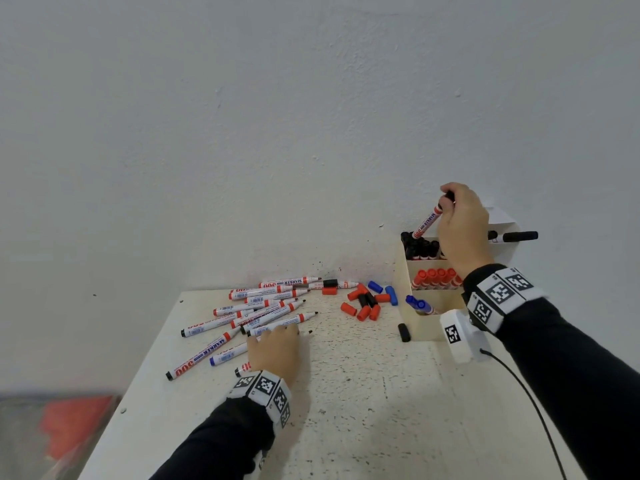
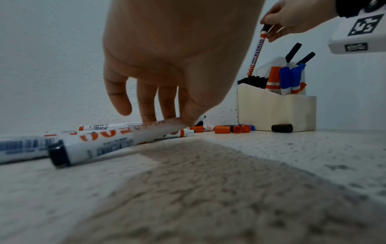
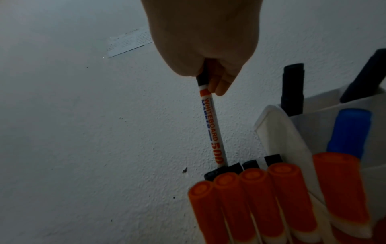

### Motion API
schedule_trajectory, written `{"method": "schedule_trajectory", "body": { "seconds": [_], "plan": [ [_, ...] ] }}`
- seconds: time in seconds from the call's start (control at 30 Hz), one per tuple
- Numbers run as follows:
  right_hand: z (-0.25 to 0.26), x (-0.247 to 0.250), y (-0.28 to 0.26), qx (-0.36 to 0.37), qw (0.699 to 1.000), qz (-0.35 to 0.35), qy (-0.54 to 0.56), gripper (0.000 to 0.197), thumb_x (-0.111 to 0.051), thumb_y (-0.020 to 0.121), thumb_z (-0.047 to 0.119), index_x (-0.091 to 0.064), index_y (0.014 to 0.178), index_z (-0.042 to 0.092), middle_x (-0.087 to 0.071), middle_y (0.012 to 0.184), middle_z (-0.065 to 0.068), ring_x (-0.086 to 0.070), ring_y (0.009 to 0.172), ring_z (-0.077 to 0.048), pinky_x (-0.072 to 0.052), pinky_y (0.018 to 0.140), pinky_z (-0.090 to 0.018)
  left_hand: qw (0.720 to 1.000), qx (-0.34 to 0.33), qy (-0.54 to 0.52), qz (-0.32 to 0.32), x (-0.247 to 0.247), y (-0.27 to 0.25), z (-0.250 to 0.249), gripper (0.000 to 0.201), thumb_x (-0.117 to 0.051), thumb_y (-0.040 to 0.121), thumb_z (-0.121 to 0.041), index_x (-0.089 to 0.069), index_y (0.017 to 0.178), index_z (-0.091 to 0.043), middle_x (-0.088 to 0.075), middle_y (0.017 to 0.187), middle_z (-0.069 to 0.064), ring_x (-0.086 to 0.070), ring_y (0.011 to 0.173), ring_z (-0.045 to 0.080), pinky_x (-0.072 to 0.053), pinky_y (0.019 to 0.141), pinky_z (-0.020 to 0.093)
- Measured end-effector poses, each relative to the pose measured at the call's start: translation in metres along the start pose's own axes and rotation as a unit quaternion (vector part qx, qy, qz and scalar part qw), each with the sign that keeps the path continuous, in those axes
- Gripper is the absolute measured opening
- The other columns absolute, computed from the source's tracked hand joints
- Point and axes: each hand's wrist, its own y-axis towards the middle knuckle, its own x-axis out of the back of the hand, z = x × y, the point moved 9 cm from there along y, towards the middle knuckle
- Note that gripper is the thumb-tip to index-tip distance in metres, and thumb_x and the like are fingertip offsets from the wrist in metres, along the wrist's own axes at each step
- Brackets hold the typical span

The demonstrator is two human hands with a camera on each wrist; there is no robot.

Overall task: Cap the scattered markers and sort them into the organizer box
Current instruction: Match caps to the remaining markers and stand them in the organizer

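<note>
My right hand (image 1: 446, 199) grips a black-capped whiteboard marker (image 1: 427, 221) by its cap, held upright with its lower end among the black markers in the back compartment of the white organizer box (image 1: 403, 282). The right wrist view shows the same marker (image 3: 213, 128) reaching down behind the orange-capped markers (image 3: 250, 198). My left hand (image 1: 277, 336) is over the pile of uncapped markers (image 1: 263, 306). Its thumb and fingers (image 2: 167, 107) pinch one marker (image 2: 108, 140), whose black end rests on the table. Loose red, black and blue caps (image 1: 365, 303) lie between the pile and the box.
A single black cap (image 1: 403, 332) lies in front of the box. Blue markers (image 1: 420, 304) stand in the front compartment, and two black markers (image 1: 516, 236) lean out at the far side. The wall is right behind the table. A red object (image 1: 76, 424) sits below the table's left edge.
</note>
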Motion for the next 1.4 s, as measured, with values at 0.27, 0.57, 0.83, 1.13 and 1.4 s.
{"method": "schedule_trajectory", "body": {
  "seconds": [0.27,0.57,0.83,1.13,1.4],
  "plan": [
    [0.0,-0.01,0.006,0.038,0.997,0.039,-0.046,0.024,-0.04,0.095,0.0,-0.053,0.116,-0.001,-0.056,0.112,-0.02,-0.054,0.103,-0.027,-0.034,0.079,-0.015,0.999,-0.024,-0.034,-0.011,-0.001,0.005,-0.01,0.04,-0.036,0.099,-0.026,-0.029,0.139,-0.024,-0.043,0.14,0.001,-0.046,0.125,0.023,-0.028,0.11,0.051],
    [-0.052,-0.046,-0.002,-0.077,0.982,0.12,-0.125,0.017,-0.052,0.092,0.01,-0.057,0.105,0.0,-0.059,0.103,-0.02,-0.056,0.099,-0.034,-0.043,0.083,-0.037,0.989,-0.079,-0.102,-0.067,0.006,0.007,-0.019,0.04,-0.026,0.101,-0.037,-0.027,0.141,-0.036,-0.044,0.136,-0.005,-0.052,0.118,0.019,-0.038,0.103,0.048],
    [-0.059,-0.072,-0.019,-0.094,0.908,0.271,-0.306,0.024,-0.04,0.092,0.009,-0.057,0.106,-0.001,-0.061,0.11,-0.019,-0.056,0.101,-0.032,-0.042,0.09,-0.036,0.978,-0.112,-0.143,-0.099,0.007,0.011,-0.024,0.041,-0.024,0.101,-0.038,-0.034,0.141,-0.032,-0.048,0.123,-0.005,-0.053,0.104,0.011,-0.048,0.073,0.023],
    [0.033,-0.072,-0.017,-0.044,0.968,0.237,-0.064,0.02,-0.046,0.092,0.009,-0.061,0.105,0.005,-0.058,0.107,-0.011,-0.054,0.095,-0.019,-0.041,0.078,-0.027,0.977,-0.118,-0.151,-0.089,0.005,0.014,-0.026,0.039,-0.03,0.1,-0.034,-0.043,0.135,-0.021,-0.047,0.124,-0.001,-0.049,0.109,0.013,-0.05,0.084,0.027],
    [0.028,-0.139,-0.101,-0.168,0.865,0.469,-0.054,0.02,-0.041,0.094,0.009,-0.055,0.109,0.006,-0.061,0.089,-0.007,-0.053,0.061,-0.015,-0.047,0.055,-0.023,0.981,-0.096,-0.14,-0.095,0.008,0.013,-0.019,0.039,-0.023,0.101,-0.041,-0.038,0.134,-0.028,-0.054,0.125,-0.006,-0.057,0.106,0.015,-0.05,0.088,0.038]
  ]
}}
